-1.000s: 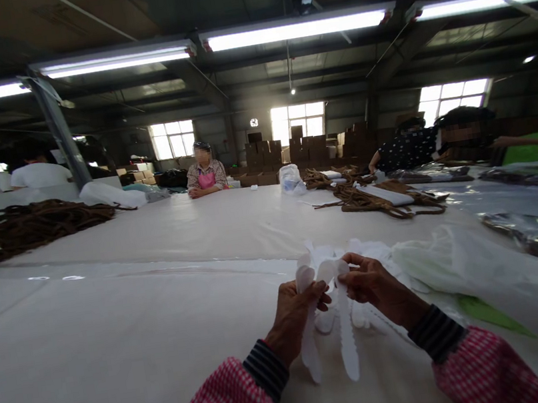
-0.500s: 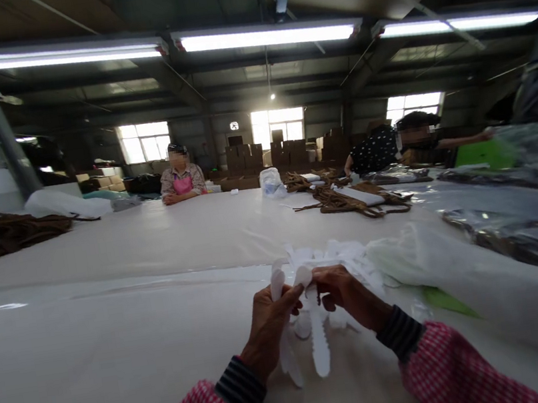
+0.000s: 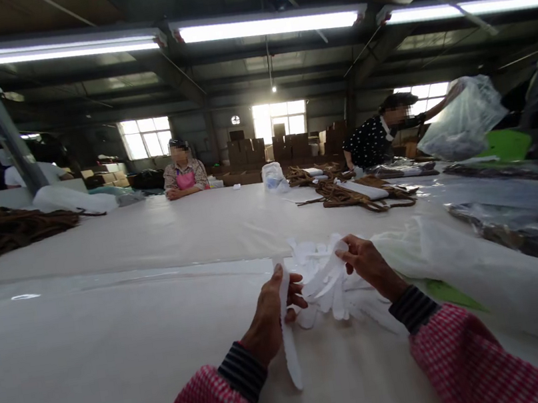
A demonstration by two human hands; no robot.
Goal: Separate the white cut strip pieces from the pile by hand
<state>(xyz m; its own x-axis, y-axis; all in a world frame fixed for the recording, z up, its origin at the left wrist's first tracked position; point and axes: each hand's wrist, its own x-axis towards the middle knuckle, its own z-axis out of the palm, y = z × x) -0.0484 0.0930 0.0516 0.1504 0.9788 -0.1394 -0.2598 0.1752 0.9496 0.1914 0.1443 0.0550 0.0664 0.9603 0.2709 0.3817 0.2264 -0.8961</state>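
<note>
Left hand [image 3: 269, 312] and right hand [image 3: 367, 264] pinch strips [image 3: 292, 358] over white table [image 3: 136, 363] (tube lights [image 3: 267, 24] overhead).

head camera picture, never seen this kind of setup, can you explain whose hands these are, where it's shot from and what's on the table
There is no machine here. The camera sits on a person's head, looking forward and down, so the two bare hands reaching in from the bottom are that person's own.

The left hand holds a long white strip upright. The right hand pinches the rounded end of another white piece, above a loose white pile. What they are made of, I can't tell.

On the pale table, translucent sheeting lies to the right, and a brown heap sits far left. Across it are a person in a pink apron and another in a dotted top.
</note>
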